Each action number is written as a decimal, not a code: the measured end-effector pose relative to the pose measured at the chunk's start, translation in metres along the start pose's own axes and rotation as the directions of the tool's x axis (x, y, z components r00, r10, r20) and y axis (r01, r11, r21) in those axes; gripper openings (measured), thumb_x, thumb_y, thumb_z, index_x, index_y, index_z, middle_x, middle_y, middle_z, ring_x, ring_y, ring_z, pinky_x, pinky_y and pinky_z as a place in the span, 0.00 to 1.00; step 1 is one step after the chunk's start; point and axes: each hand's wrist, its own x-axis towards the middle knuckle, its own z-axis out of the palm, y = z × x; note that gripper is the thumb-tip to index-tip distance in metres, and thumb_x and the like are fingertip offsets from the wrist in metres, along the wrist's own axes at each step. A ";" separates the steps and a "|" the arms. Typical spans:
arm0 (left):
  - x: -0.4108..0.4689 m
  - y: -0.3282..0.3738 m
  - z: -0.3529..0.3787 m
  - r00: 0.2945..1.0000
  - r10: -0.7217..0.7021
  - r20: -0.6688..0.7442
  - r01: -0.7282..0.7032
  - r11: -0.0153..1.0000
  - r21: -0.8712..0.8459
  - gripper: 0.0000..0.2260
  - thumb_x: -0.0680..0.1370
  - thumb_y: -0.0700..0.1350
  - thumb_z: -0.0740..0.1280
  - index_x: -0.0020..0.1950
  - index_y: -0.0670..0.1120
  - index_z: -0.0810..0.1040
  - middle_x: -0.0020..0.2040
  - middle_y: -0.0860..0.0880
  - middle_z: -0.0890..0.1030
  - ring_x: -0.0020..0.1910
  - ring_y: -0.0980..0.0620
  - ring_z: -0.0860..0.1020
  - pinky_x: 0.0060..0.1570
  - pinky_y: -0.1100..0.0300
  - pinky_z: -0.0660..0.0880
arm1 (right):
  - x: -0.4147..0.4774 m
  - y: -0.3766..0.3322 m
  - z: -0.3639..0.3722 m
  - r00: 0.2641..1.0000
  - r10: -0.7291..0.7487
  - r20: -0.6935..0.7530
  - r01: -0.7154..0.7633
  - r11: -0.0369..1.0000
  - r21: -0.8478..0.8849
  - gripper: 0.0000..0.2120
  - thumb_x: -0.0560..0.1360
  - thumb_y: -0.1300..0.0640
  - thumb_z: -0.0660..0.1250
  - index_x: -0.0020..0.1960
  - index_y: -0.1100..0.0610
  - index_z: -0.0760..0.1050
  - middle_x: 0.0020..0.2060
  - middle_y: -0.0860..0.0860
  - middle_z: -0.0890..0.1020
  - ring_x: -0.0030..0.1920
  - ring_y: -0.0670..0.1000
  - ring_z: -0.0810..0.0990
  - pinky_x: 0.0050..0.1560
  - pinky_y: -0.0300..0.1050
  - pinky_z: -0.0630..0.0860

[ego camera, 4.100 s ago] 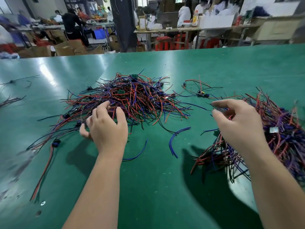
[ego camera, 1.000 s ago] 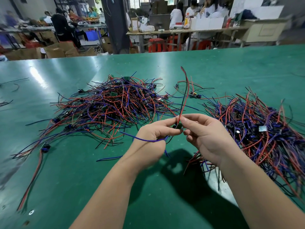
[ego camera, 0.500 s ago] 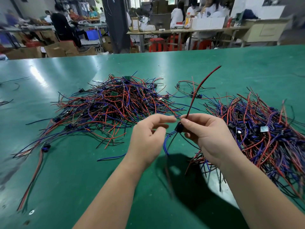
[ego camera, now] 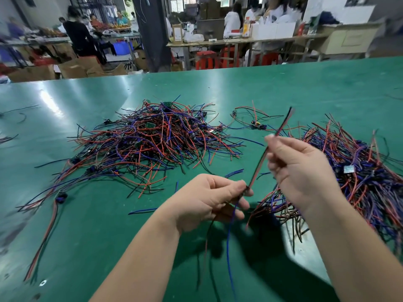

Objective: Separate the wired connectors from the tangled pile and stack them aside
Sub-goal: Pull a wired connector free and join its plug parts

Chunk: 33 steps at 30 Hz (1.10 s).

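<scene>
One wired connector [ego camera: 247, 189] is in hand above the near part of the counter [ego camera: 283, 83]. The left hand [ego camera: 209, 199] pinches its dark body between thumb and fingertips, and a blue lead [ego camera: 229, 236] hangs below. The right hand [ego camera: 301, 171], raised just beside it, pinches the red-and-black lead [ego camera: 281, 127], which is drawn straight between the two hands, its free end pointing up and away. This item is clear of both heaps and not yet set down. To the right, partly under the right wrist, lies the sorted heap [ego camera: 359, 171]. It is large, its leads loosely fanned, and it is judged to be the stock already put aside. To the left, near the front, a stray connector [ego camera: 61, 196] lies with long leads trailing toward the edge, not gathered. At mid-counter, left of centre, the tangled pile [ego camera: 157, 138] is dense, with red, blue and black leads crossing and dark connector bodies and small green boards showing through; it looks about as big as the sorted heap. Between the two, further back, a small cluster [ego camera: 257, 125] of a few connectors lies apart. Judgement: roughly half done. The held item is ready to go onto the sorted heap; the pile, the cluster and the strays are left to do. Beyond the counter, blurred, are work tables, cartons and people.
</scene>
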 end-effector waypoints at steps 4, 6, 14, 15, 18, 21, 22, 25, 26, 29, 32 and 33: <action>-0.003 -0.001 0.001 0.991 -0.057 0.123 0.050 0.997 0.055 0.08 0.74 0.51 0.69 0.45 0.51 0.85 0.39 0.49 0.85 0.35 0.54 0.82 0.35 0.64 0.77 | 0.005 -0.012 -0.009 0.996 -0.026 -0.090 0.040 0.986 0.162 0.03 0.73 0.62 0.69 0.41 0.58 0.76 0.28 0.48 0.81 0.26 0.43 0.76 0.27 0.31 0.70; -0.003 0.000 0.000 0.990 -0.038 0.138 0.036 0.999 0.017 0.07 0.74 0.48 0.68 0.44 0.49 0.85 0.41 0.50 0.85 0.38 0.55 0.82 0.36 0.64 0.77 | 0.007 -0.011 -0.009 0.996 -0.035 -0.082 0.051 0.978 0.201 0.06 0.77 0.59 0.65 0.42 0.58 0.77 0.32 0.49 0.81 0.28 0.44 0.77 0.29 0.33 0.72; 0.004 0.007 -0.008 0.983 0.134 -0.126 -0.181 0.826 -0.534 0.05 0.66 0.42 0.72 0.41 0.48 0.86 0.27 0.53 0.74 0.29 0.57 0.74 0.34 0.63 0.77 | 0.006 -0.001 -0.005 0.974 0.186 0.130 -0.184 0.982 -0.034 0.10 0.75 0.72 0.61 0.46 0.59 0.75 0.34 0.55 0.80 0.29 0.47 0.80 0.30 0.34 0.75; 0.003 0.008 -0.008 0.978 0.137 -0.154 -0.203 0.784 -0.586 0.05 0.65 0.41 0.74 0.39 0.48 0.85 0.27 0.53 0.75 0.29 0.57 0.76 0.35 0.62 0.78 | 0.002 0.003 -0.003 0.949 0.231 0.214 -0.205 0.969 -0.136 0.10 0.73 0.73 0.63 0.46 0.60 0.76 0.34 0.56 0.80 0.29 0.46 0.79 0.29 0.33 0.74; 0.004 0.010 -0.006 0.962 0.132 -0.240 -0.262 0.701 -0.663 0.02 0.62 0.44 0.74 0.33 0.48 0.83 0.27 0.52 0.79 0.28 0.57 0.80 0.34 0.62 0.79 | -0.008 0.010 0.000 0.824 0.365 0.434 -0.209 0.907 -0.366 0.11 0.67 0.70 0.69 0.48 0.61 0.78 0.37 0.57 0.81 0.32 0.48 0.80 0.33 0.33 0.75; 0.005 0.012 -0.004 0.947 0.121 -0.296 -0.298 0.672 -0.678 0.05 0.61 0.49 0.72 0.30 0.47 0.82 0.28 0.52 0.82 0.27 0.59 0.80 0.31 0.65 0.78 | -0.011 0.007 0.000 0.739 0.414 0.532 -0.226 0.895 -0.384 0.17 0.59 0.65 0.73 0.48 0.59 0.82 0.39 0.57 0.83 0.34 0.49 0.81 0.35 0.35 0.77; 0.005 0.012 -0.004 0.941 0.112 -0.320 -0.312 0.655 -0.688 0.07 0.60 0.50 0.73 0.30 0.47 0.81 0.29 0.52 0.82 0.26 0.59 0.79 0.29 0.65 0.78 | -0.011 0.005 -0.001 0.738 0.404 0.541 -0.233 0.905 -0.357 0.17 0.58 0.64 0.73 0.47 0.58 0.83 0.39 0.57 0.84 0.34 0.48 0.81 0.35 0.35 0.77; 0.004 0.013 -0.005 0.938 0.108 -0.331 -0.327 0.597 -0.732 0.10 0.56 0.53 0.73 0.29 0.47 0.81 0.30 0.54 0.82 0.26 0.61 0.79 0.24 0.66 0.75 | -0.011 0.005 0.001 0.749 0.353 0.560 -0.258 0.935 -0.244 0.14 0.60 0.57 0.73 0.45 0.54 0.85 0.38 0.53 0.84 0.33 0.45 0.81 0.37 0.33 0.78; 0.005 0.012 -0.005 0.939 0.104 -0.328 -0.326 0.578 -0.749 0.10 0.57 0.54 0.73 0.29 0.47 0.82 0.31 0.55 0.83 0.26 0.61 0.79 0.23 0.67 0.74 | -0.011 0.006 0.002 0.758 0.343 0.555 -0.274 0.940 -0.205 0.13 0.61 0.54 0.72 0.45 0.55 0.85 0.37 0.52 0.83 0.33 0.45 0.80 0.36 0.33 0.77; 0.005 0.012 -0.005 0.928 0.072 -0.365 -0.346 0.529 -0.775 0.11 0.61 0.55 0.69 0.28 0.47 0.82 0.31 0.56 0.83 0.27 0.62 0.79 0.23 0.69 0.74 | -0.011 0.016 0.007 0.809 0.374 0.453 -0.338 0.927 -0.161 0.17 0.65 0.48 0.69 0.43 0.60 0.84 0.35 0.53 0.81 0.31 0.45 0.78 0.32 0.33 0.76; 0.006 0.011 -0.004 0.914 0.054 -0.402 -0.368 0.528 -0.765 0.12 0.62 0.56 0.68 0.30 0.47 0.82 0.32 0.56 0.83 0.27 0.62 0.79 0.23 0.69 0.74 | -0.016 0.027 0.014 0.822 0.440 0.361 -0.420 0.897 -0.136 0.19 0.64 0.45 0.68 0.42 0.61 0.83 0.33 0.53 0.81 0.29 0.45 0.77 0.29 0.33 0.74; 0.007 0.011 -0.004 0.907 0.060 -0.416 -0.380 0.542 -0.750 0.12 0.61 0.56 0.69 0.33 0.48 0.82 0.33 0.56 0.83 0.27 0.62 0.79 0.23 0.69 0.73 | -0.017 0.029 0.017 0.823 0.444 0.354 -0.441 0.892 -0.094 0.19 0.64 0.44 0.68 0.41 0.59 0.84 0.32 0.52 0.81 0.28 0.45 0.77 0.28 0.33 0.73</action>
